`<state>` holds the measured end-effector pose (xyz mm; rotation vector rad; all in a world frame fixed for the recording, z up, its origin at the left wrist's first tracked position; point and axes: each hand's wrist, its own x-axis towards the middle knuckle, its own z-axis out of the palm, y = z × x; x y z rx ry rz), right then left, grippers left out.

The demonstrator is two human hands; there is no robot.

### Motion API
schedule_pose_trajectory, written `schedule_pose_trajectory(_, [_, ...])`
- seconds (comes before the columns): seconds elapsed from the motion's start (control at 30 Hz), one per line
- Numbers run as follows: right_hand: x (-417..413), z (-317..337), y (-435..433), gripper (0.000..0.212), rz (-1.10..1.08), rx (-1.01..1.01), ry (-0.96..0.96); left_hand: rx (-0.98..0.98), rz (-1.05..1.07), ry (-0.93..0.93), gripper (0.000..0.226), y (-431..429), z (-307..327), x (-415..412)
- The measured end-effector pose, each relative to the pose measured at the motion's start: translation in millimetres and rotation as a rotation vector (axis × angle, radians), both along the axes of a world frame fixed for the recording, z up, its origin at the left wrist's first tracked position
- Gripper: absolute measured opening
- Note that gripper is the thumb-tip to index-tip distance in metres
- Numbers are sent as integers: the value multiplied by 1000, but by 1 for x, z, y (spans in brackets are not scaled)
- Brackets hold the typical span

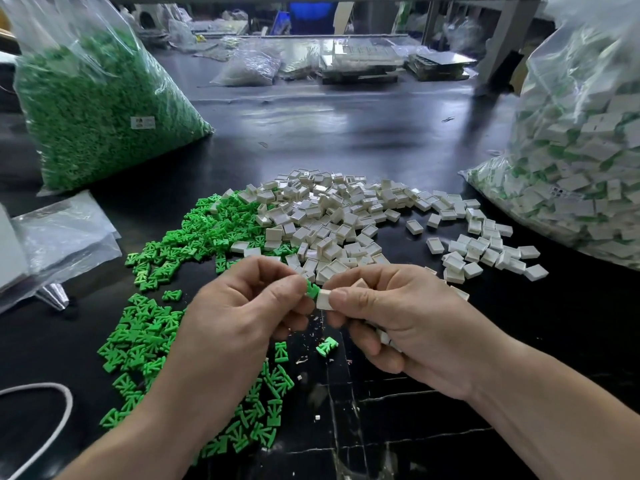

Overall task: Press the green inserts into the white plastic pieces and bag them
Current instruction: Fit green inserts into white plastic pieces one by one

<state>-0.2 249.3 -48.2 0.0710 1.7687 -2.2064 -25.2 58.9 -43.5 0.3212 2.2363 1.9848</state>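
Since everything on the dark worktop [346,133] is small moulded plastic, weight matters only in the mass, never in the single part. By the far left corner slumps a clear bag of green inserts [97,109], and along the right edge stands an even larger bag of finished pieces [581,161], white with green showing through. Both look heavy and limp-skinned, so I judge they are best left standing and fed from the top, not lifted by the film.

In the middle of the worktop lies a heap of white pieces [346,209]. They are shallow open boxes, stiff and smooth-sided, and likely to skid on the glossy surface. Running from it toward the near left edge is a heap of loose inserts [145,334], flat, pronged and light, apt to tangle and scatter.

Above the near edge the two hands meet. The left hand [235,313] pinches one green insert [312,291] by one end between thumb and forefinger. The right hand [398,317] pinches one white piece [323,300] between thumb and fingertips, its other fingers curled over what look like spare white pieces in the palm. Insert and piece touch; whether the insert has begun to enter I cannot tell.

The box walls look thin, so gripping the sides near the base and pushing the insert in squarely seems safest. A skewed push could bend a prong or let the slick box squirt out.
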Motion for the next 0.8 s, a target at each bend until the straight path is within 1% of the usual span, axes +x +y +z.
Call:
schedule_pose_trajectory(0.03, [0,1,0,6,7,-7,15,67,-14,-49,24,0,0,1])
schedule_pose_trajectory(0.1, [1,1,-1,9,13,1,56,148,-36,-103,20,1,-1,2])
schedule_pose_trajectory(0.2, [3,1,-2,14,-4,2,106,191,-58,-116,15,2,-1,3])
schedule_pose_trajectory(0.3, [3,0,-2,11,-26,-13,134,216,-48,-99,17,4,-1,5])
schedule_pose_trajectory(0.4, [2,-3,-1,13,-37,11,184,225,-35,-91,22,6,0,7])
schedule_pose_trajectory(0.53, [2,-5,-1,10,-59,102,242,210,-33,-75,27,7,-2,8])
schedule_pose_trajectory(0.8, [7,-1,-5,16,-50,103,271,182,-3,11,17,11,-11,11])
